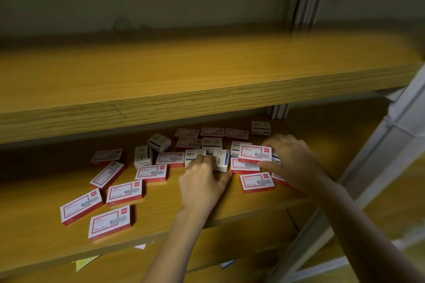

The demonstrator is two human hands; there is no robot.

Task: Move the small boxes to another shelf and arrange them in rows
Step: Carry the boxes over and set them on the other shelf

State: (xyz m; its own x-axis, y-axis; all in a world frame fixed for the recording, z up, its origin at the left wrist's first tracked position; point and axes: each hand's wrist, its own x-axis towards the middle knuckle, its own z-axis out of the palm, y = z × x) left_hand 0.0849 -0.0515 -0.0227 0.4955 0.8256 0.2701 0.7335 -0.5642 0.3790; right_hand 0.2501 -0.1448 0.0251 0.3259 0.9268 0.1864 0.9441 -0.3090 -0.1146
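"Since the upper shelf (161, 71) runs left to right above and beyond your hands, where next?"

"Up there, I'd judge. The lower shelf (158, 209) carries the small boxes (125, 192), scattered mostly to your left. Your right hand (292, 163), the nearer one, pinches a red-edged box (254, 153), long axis left-right. Your left hand (204, 181) grips a white box (221, 160) just beside it."
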